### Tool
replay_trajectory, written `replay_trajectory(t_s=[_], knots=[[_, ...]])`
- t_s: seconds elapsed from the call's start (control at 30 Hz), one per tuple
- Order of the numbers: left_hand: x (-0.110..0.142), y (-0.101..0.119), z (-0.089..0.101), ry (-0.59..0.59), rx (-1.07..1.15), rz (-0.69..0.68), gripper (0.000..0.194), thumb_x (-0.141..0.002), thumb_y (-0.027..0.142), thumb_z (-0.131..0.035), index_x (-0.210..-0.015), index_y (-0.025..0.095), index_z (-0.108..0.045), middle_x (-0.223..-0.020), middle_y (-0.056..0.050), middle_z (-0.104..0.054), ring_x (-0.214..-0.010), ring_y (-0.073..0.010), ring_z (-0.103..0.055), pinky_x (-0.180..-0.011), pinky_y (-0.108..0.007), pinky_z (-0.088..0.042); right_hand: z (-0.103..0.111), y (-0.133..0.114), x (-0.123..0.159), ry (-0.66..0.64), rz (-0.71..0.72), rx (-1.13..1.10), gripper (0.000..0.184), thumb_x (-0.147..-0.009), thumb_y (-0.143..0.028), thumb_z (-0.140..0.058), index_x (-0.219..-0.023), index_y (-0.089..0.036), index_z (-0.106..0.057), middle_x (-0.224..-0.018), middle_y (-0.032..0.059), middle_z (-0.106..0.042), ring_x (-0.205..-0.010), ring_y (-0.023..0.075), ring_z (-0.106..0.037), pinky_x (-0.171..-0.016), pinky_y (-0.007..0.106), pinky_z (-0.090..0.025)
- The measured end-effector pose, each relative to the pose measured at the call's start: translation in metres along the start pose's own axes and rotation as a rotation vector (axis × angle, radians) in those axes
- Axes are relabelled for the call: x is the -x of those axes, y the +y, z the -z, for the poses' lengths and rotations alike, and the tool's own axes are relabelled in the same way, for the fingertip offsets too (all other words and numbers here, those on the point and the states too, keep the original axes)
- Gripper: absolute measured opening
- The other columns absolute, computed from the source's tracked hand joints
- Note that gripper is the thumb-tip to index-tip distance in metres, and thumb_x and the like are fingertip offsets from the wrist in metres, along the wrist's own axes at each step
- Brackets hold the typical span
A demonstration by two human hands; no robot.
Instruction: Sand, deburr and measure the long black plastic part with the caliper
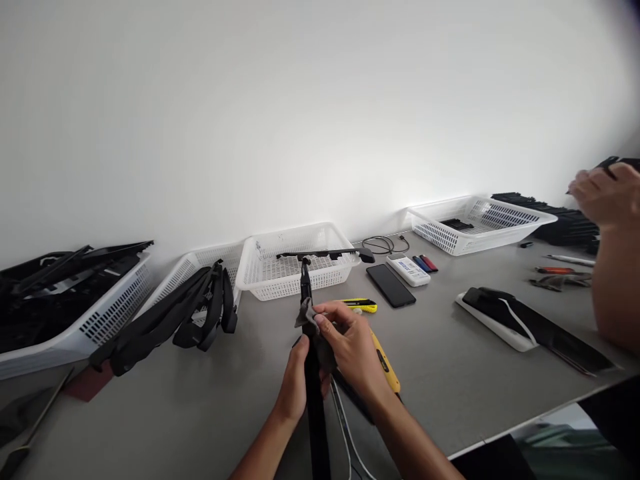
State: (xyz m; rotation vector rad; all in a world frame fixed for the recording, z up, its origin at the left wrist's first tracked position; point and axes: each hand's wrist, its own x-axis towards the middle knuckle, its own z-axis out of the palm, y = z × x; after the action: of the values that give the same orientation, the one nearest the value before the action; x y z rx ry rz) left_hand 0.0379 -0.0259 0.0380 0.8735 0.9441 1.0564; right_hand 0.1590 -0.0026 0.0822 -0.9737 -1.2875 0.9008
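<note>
I hold a long black plastic strip [314,413] upright over the grey table [450,373]. Its far end carries a black cross-piece [325,254] lying level in front of a white basket [293,267]. My left hand [296,383] is wrapped round the strip's shaft. My right hand [350,347] pinches a small dark grey cloth [306,315] against the strip, fingers closed. A yellow utility knife [387,365] lies just right of my right hand, and a second yellow tool [361,305] lies beyond it.
White baskets at the left [107,313] and back right [480,227] hold black parts. Black straps [185,313] spill from another basket. A phone [390,285], a white power bank [409,270] and lighters lie mid-table. Another person's hand [603,193] works at the right, near a white tray [500,327].
</note>
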Motion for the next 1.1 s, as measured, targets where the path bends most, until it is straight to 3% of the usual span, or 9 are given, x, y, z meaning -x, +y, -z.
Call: replay_trajectory(t_s=[0.17, 0.27, 0.37, 0.5, 0.6, 0.7, 0.8, 0.9, 1.1], knots=[[0.004, 0.004, 0.0, -0.027, 0.003, -0.005, 0.077, -0.084, 0.091, -0.058, -0.053, 0.021, -0.057, -0.041, -0.001, -0.049, -0.036, -0.0132, -0.046, -0.039, -0.026, -0.033, 0.014, -0.009, 0.006, -0.115, 0.118, 0.066, 0.025, -0.099, -0.018, -0.058, -0.102, -0.024, -0.082, -0.107, 0.0066, -0.078, -0.1, 0.0212, -0.075, -0.089, 0.034, -0.059], [0.003, 0.007, -0.001, -0.139, 0.066, -0.019, 0.073, -0.087, 0.087, -0.06, -0.056, 0.021, -0.057, -0.044, 0.004, -0.046, -0.034, -0.0099, -0.038, -0.037, -0.024, -0.034, 0.032, -0.011, -0.002, -0.003, 0.149, 0.194, 0.023, -0.095, -0.015, -0.059, -0.089, -0.023, -0.079, -0.094, 0.0057, -0.078, -0.086, 0.021, -0.075, -0.08, 0.034, -0.059], [0.001, 0.006, -0.002, -0.084, 0.088, -0.073, 0.067, -0.089, 0.081, -0.065, -0.059, 0.021, -0.059, -0.049, 0.005, -0.046, -0.035, -0.0085, -0.035, -0.037, -0.023, -0.035, 0.04, -0.013, 0.0, 0.102, 0.222, 0.24, 0.022, -0.1, -0.017, -0.06, -0.102, -0.023, -0.081, -0.106, 0.0084, -0.078, -0.094, 0.0222, -0.075, -0.083, 0.035, -0.06], [-0.001, 0.001, 0.0, -0.036, 0.02, -0.111, 0.065, -0.086, 0.073, -0.075, -0.053, 0.02, -0.058, -0.045, 0.001, -0.05, -0.038, -0.0117, -0.045, -0.039, -0.024, -0.034, 0.033, -0.007, 0.008, -0.182, 0.38, 0.317, 0.028, -0.102, -0.014, -0.061, -0.109, -0.028, -0.084, -0.12, 0.0088, -0.077, -0.109, 0.0244, -0.073, -0.095, 0.039, -0.061], [0.0, 0.002, 0.002, -0.044, 0.025, -0.114, 0.064, -0.09, 0.074, -0.07, -0.058, 0.018, -0.065, -0.048, 0.001, -0.051, -0.039, -0.0125, -0.047, -0.04, -0.026, -0.038, 0.031, 0.002, 0.007, -0.018, 0.278, 0.294, 0.023, -0.101, -0.015, -0.061, -0.101, -0.024, -0.083, -0.109, 0.0095, -0.077, -0.099, 0.0241, -0.075, -0.087, 0.037, -0.063], [0.0, 0.009, 0.002, -0.031, 0.179, -0.118, 0.054, -0.093, 0.07, -0.07, -0.099, 0.017, -0.081, -0.062, 0.003, -0.06, -0.044, -0.0123, -0.051, -0.044, -0.026, -0.045, 0.028, 0.006, 0.014, 0.175, 0.171, 0.207, 0.019, -0.104, -0.021, -0.062, -0.101, -0.022, -0.081, -0.108, 0.0096, -0.077, -0.099, 0.0237, -0.075, -0.086, 0.036, -0.062], [-0.003, 0.014, 0.002, 0.007, 0.431, -0.088, 0.055, -0.092, 0.055, -0.082, -0.136, 0.024, -0.074, -0.085, 0.001, -0.071, -0.066, -0.0146, -0.066, -0.066, -0.027, -0.058, 0.014, 0.006, 0.037, -0.054, 0.245, 0.2, 0.024, -0.101, -0.012, -0.063, -0.107, -0.024, -0.082, -0.112, 0.0084, -0.078, -0.101, 0.0224, -0.075, -0.09, 0.034, -0.063], [-0.005, 0.016, 0.004, 0.04, 0.602, -0.031, 0.038, -0.098, 0.044, -0.078, -0.127, 0.02, -0.077, -0.098, -0.004, -0.073, -0.091, -0.0171, -0.071, -0.09, -0.029, -0.06, -0.002, 0.009, 0.06, -0.191, 0.346, 0.281, 0.036, -0.099, -0.002, -0.058, -0.112, -0.025, -0.082, -0.111, 0.0082, -0.079, -0.101, 0.0233, -0.072, -0.089, 0.035, -0.063], [-0.008, 0.03, 0.014, 0.088, 0.625, -0.112, 0.028, -0.106, 0.037, -0.065, -0.118, 0.015, -0.078, -0.087, -0.004, -0.063, -0.091, -0.0192, -0.068, -0.087, -0.031, -0.06, 0.014, 0.022, 0.095, -0.24, 0.362, 0.377, 0.039, -0.099, 0.001, -0.055, -0.114, -0.026, -0.078, -0.109, 0.0074, -0.08, -0.093, 0.0218, -0.073, -0.081, 0.033, -0.064]])
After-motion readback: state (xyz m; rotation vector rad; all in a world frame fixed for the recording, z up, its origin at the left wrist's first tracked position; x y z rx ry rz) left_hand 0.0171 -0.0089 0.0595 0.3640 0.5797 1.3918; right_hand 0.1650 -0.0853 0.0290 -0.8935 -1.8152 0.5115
